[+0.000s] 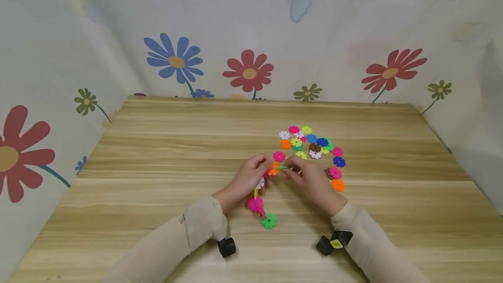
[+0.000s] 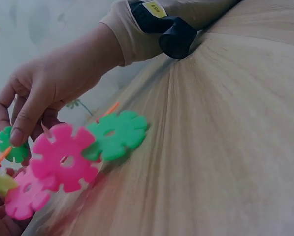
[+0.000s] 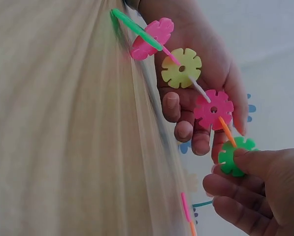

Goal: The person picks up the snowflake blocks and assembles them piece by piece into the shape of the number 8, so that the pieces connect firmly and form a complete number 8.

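Note:
A chain of slotted, flower-shaped plastic discs hangs from my left hand (image 1: 245, 179), whose thumb and forefinger hold it near the orange disc (image 1: 273, 168). My right hand (image 1: 316, 183) pinches a green disc (image 3: 230, 160) between thumb and fingers, and its edge meets the orange one. Below the orange come a pink disc (image 3: 213, 109), a white disc (image 3: 200, 89) seen edge-on and a yellow disc (image 3: 181, 68). Further down are pink discs (image 1: 255, 204), then another green disc (image 1: 269, 221) at the lower end, close to the tabletop. Left fingers partly lie behind the chain.
Loose discs of many colours lie beyond and right of my hands on the wooden table (image 1: 157, 143), among them a brown disc (image 1: 315, 148), a blue disc (image 1: 339, 161) and an orange one nearest me. A flower-printed curtain (image 1: 220, 16) surrounds the table's back and sides.

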The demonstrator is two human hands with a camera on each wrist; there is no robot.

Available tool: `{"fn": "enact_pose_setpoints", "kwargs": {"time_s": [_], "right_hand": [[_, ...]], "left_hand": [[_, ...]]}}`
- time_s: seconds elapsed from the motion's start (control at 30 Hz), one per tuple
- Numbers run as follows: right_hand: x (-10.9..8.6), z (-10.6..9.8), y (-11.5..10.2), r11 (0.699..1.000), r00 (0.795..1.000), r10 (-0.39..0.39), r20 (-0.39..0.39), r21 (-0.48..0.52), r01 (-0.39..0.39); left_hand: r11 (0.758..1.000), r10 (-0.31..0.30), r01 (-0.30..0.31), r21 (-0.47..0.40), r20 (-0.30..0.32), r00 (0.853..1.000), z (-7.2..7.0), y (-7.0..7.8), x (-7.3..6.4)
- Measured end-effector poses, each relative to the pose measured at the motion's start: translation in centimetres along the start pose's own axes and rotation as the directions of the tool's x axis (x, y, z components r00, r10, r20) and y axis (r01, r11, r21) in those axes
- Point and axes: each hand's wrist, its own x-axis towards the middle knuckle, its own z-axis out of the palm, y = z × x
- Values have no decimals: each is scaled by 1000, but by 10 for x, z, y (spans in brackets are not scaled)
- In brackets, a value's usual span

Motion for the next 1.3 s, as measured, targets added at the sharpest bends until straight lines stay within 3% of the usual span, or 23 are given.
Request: {"fn": "enact_pose_setpoints", "kwargs": {"time_s": [0.17, 0.27, 0.43, 0.67, 0.87, 1.03, 1.3], "right_hand": [[1, 0, -1, 1000, 1000, -14, 20, 18, 13], [1, 1, -2, 1000, 999, -20, 35, 11, 19], [1, 1, -2, 1000, 999, -8, 48, 4, 7], [4, -10, 3, 998, 994, 70, 81, -11, -69], [9, -26, 12, 989, 990, 111, 92, -111, -100], [11, -42, 20, 975, 977, 173, 128, -165, -151], [8, -61, 37, 941, 928, 304, 215, -222, -257]], "left_hand": [[1000, 21, -22, 16, 77, 997, -2, -1, 0], [999, 21, -25, 37, 94, 995, -1, 1, -2], [997, 39, -44, 70, 66, 997, -2, -4, 1], [992, 58, -60, 111, 16, 998, -3, -3, 2], [991, 55, -54, 119, 0, 999, -3, -1, 2], [992, 44, -44, 117, -3, 999, -2, -2, 3], [995, 34, -33, 95, -13, 999, -2, -4, 5]]}}
